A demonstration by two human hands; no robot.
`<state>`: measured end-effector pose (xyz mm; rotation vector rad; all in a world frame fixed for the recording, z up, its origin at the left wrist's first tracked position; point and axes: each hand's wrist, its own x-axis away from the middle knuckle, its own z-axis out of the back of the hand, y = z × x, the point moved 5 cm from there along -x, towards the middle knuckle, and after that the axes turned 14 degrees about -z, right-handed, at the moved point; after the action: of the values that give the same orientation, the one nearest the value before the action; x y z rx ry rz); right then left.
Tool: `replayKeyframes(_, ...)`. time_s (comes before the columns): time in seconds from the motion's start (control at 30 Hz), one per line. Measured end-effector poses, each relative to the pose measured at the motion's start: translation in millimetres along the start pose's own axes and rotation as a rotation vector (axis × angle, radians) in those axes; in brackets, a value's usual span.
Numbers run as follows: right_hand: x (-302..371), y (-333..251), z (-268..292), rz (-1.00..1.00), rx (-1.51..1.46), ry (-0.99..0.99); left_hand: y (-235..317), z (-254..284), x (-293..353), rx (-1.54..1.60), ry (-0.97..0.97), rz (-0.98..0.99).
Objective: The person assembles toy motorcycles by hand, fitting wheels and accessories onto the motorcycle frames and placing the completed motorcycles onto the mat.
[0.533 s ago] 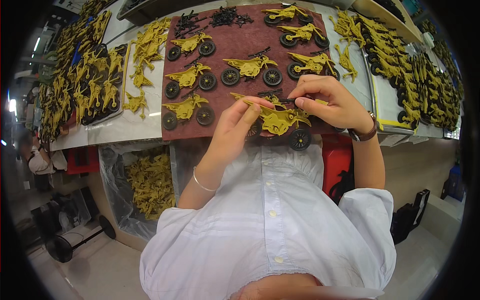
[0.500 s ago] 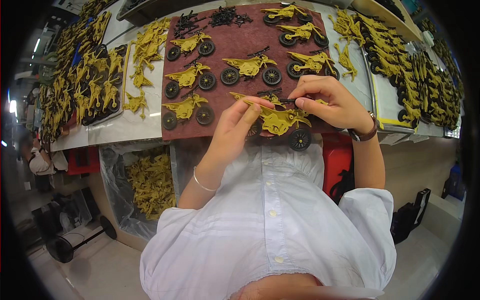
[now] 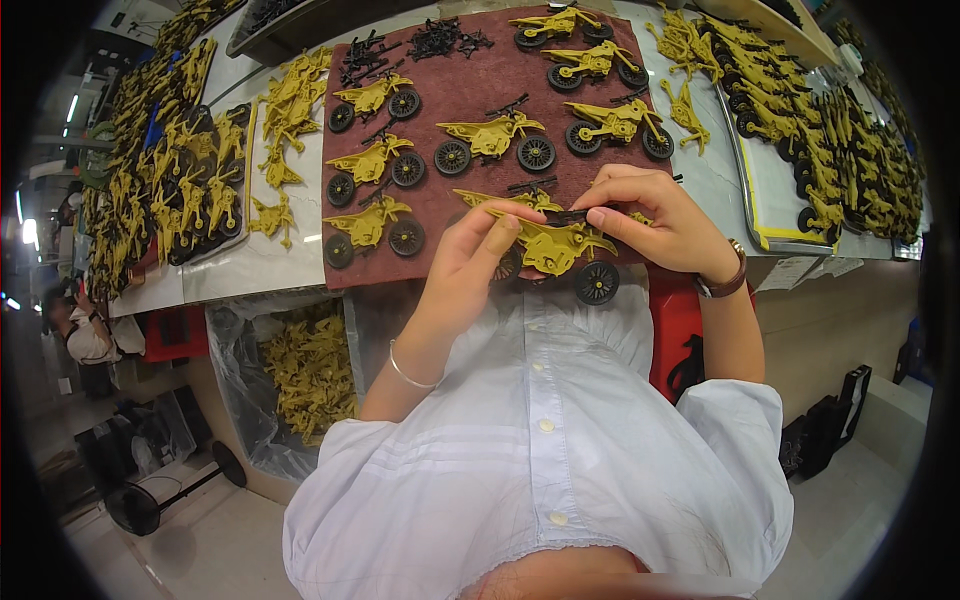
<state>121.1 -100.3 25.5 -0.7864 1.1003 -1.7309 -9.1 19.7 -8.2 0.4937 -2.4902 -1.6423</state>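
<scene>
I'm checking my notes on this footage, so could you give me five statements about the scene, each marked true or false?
1. The left hand holds a yellow toy motorcycle. True.
2. The watch is on the left wrist. False: the watch is on the right wrist; the left has a bracelet.
3. The right hand has its fingertips at a small black part. True.
4. The large cloth is blue. False: the large cloth is dark red.
5. The loose yellow parts low on the person's left lie in clear plastic. True.
</scene>
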Motion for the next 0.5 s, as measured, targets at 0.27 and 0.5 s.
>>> replayKeyframes(0.27, 4.2, 15.7, -6.8, -0.497, -0.459, -0.159, 2.1, -1.8, -6.4, 0.014, -0.021, -0.015)
replayKeyframes(0.5, 11.6, 16.6, -2.2, -0.338, -0.379, -0.028, -3.0, -3.9, -17.9, 0.07, -0.067, 0.062)
